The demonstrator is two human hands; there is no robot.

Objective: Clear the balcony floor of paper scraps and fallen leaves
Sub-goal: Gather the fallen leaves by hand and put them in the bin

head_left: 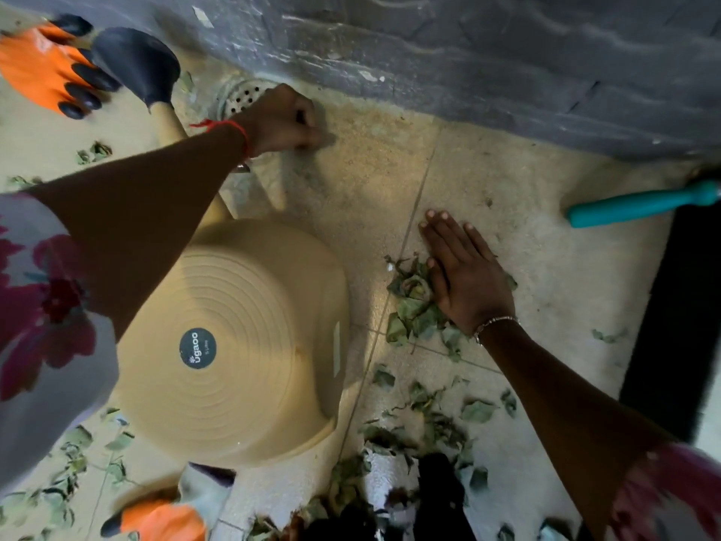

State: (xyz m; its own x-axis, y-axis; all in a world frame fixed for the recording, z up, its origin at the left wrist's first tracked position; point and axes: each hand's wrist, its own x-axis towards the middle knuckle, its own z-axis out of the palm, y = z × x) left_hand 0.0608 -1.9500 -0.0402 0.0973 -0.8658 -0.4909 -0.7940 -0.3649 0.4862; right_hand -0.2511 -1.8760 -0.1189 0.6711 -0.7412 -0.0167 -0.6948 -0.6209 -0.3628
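Now right hand [464, 275] lies flat on leaves [409, 310]; left hand [285, 119] fisted beside drain [244, 94].

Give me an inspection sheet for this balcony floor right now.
Surface: tiled floor, dusty, drain by the wall.
Job's things: dry leaves piled under the right hand, more scattered nearer; paper scraps hard to tell.
Clutter: beige watering can, orange gloves, teal handle.
Hands: left hand fisted beside the drain; right hand flat on the leaves.
Cables: nothing seen.
Surroundings: grey wall, black strip at right.
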